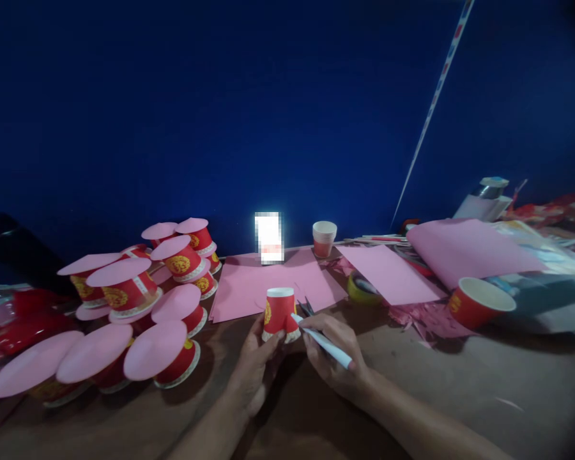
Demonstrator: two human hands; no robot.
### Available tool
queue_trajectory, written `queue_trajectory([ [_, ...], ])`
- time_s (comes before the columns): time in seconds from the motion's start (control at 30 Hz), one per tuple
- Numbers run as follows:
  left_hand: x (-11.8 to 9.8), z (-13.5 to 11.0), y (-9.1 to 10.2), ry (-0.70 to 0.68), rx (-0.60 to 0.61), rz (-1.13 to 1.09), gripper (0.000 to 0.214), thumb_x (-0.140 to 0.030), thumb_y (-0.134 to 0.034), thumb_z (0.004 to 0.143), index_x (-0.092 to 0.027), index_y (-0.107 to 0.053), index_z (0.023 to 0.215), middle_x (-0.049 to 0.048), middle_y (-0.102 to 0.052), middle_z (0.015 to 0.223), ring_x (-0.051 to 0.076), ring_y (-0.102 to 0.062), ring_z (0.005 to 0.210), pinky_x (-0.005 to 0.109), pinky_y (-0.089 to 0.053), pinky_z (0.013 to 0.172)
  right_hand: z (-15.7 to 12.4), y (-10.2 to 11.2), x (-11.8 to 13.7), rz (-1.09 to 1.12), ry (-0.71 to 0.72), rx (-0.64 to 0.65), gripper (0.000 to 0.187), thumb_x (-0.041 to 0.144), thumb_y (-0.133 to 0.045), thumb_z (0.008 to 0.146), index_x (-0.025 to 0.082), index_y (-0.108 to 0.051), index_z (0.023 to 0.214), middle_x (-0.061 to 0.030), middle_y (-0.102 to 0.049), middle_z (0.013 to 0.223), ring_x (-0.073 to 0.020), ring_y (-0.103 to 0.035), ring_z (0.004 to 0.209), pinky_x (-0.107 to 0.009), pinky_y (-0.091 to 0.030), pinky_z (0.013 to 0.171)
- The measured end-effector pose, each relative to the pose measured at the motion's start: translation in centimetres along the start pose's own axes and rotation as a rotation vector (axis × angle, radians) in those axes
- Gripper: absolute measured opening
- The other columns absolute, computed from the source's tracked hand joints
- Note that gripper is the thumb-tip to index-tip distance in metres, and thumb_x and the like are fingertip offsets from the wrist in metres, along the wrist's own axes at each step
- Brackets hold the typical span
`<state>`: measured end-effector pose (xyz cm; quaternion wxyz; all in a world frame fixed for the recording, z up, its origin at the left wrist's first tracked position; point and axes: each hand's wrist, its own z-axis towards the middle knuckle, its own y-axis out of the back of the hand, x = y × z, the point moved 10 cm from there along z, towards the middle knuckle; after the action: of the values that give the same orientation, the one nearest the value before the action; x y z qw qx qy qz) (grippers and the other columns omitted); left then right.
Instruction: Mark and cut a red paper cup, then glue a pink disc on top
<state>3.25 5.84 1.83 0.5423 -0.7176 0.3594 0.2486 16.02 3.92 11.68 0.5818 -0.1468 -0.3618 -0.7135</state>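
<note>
My left hand (pixel 259 351) is closed around a red paper cup (pixel 280 310) with yellow print. The cup is upside down, its white base on top and its wider patterned rim below. In my right hand (pixel 333 348) is a white pen (pixel 328 345) with a reddish back end. Its tip is at the cup's lower right side; whether it touches cannot be made out. Partly hidden behind my right hand, dark scissors (pixel 306 306) lie by the pink paper sheets (pixel 253 284).
To the left stand several upturned red cups topped with pink paper discs (pixel 154 350). Stacked cups (pixel 324 239) stand at the back near a bright blurred screen (pixel 269 236). On the right are pink sheets (pixel 393 275), paper scraps (pixel 421 319), a yellow-green bowl (pixel 361 292) and a tilted red cup (pixel 474 306).
</note>
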Motion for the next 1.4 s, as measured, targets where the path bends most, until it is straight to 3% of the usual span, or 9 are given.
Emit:
queue_trajectory([
  [0.2, 0.0, 0.2, 0.0, -0.007, 0.021, 0.007, 0.060, -0.015, -0.073, 0.064, -0.023, -0.048, 0.118, 0.0034, -0.066, 0.097, 0.012, -0.064, 0.075, 0.020, -0.050, 0.067, 0.2, -0.1, 0.6, -0.010, 0.013, 0.025, 0.018, 0.013, -0.052, 0.081, 0.020, -0.058, 0.096, -0.0051, -0.066, 0.085, -0.0155, -0.062, 0.075, -0.027, -0.050, 0.071],
  [0.47, 0.0, 0.1, -0.7, -0.009, 0.071, 0.002, 0.062, -0.020, -0.072, 0.066, -0.020, -0.046, 0.122, 0.0081, -0.066, 0.101, 0.020, -0.065, 0.087, 0.033, -0.050, 0.081, -0.2, 0.6, -0.8, -0.081, -0.033, -0.064, 0.020, 0.015, -0.052, 0.081, 0.018, -0.059, 0.100, -0.0063, -0.066, 0.090, -0.0167, -0.063, 0.080, -0.028, -0.051, 0.075],
  [0.67, -0.1, 0.0, -0.5, -0.012, 0.050, -0.008, 0.057, -0.019, -0.073, 0.064, -0.020, -0.051, 0.117, 0.0054, -0.068, 0.097, 0.017, -0.065, 0.085, 0.027, -0.050, 0.079, 0.0, 0.6, -0.8, -0.120, -0.032, -0.060, 0.020, 0.018, -0.051, 0.083, 0.019, -0.061, 0.100, -0.0048, -0.068, 0.088, -0.0159, -0.066, 0.076, -0.026, -0.053, 0.072],
  [1.4, -0.1, 0.1, -1.1, -0.012, 0.120, -0.004, 0.045, -0.018, -0.070, 0.068, -0.015, -0.055, 0.110, 0.0074, -0.068, 0.098, 0.018, -0.064, 0.089, 0.027, -0.049, 0.082, 0.0, 0.5, -1.0, -0.106, -0.047, -0.071, 0.017, 0.016, -0.052, 0.083, 0.019, -0.062, 0.098, -0.0050, -0.068, 0.089, -0.0160, -0.064, 0.079, -0.027, -0.052, 0.074],
])
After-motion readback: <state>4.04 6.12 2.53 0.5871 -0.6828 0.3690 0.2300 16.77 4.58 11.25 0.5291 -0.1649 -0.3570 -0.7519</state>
